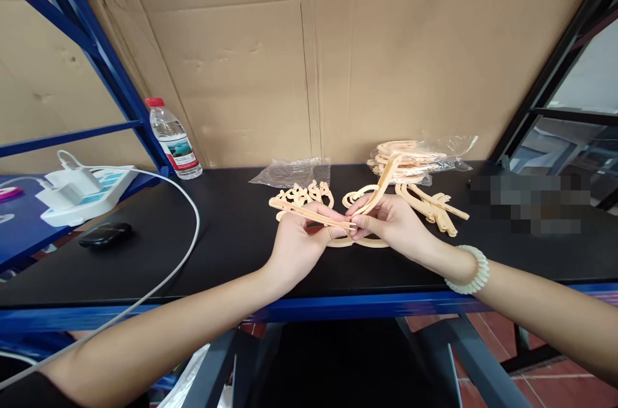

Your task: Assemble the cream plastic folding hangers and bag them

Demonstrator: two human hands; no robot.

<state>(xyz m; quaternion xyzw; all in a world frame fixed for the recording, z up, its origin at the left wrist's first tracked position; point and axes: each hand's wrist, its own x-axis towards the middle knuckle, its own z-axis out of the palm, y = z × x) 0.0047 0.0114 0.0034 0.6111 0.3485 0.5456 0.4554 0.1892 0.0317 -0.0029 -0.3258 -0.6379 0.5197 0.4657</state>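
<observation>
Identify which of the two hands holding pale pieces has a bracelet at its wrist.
The right hand: a pale bracelet circles its wrist, whereas the left hand has a bare wrist.

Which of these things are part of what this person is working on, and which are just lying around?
Seemingly part of the work:
slim beige piece, in the left hand
curved beige piece, in the right hand
loose beige pieces
bagged beige pieces

Apparently just lying around:
water bottle
power strip
white cable
small black device
</observation>
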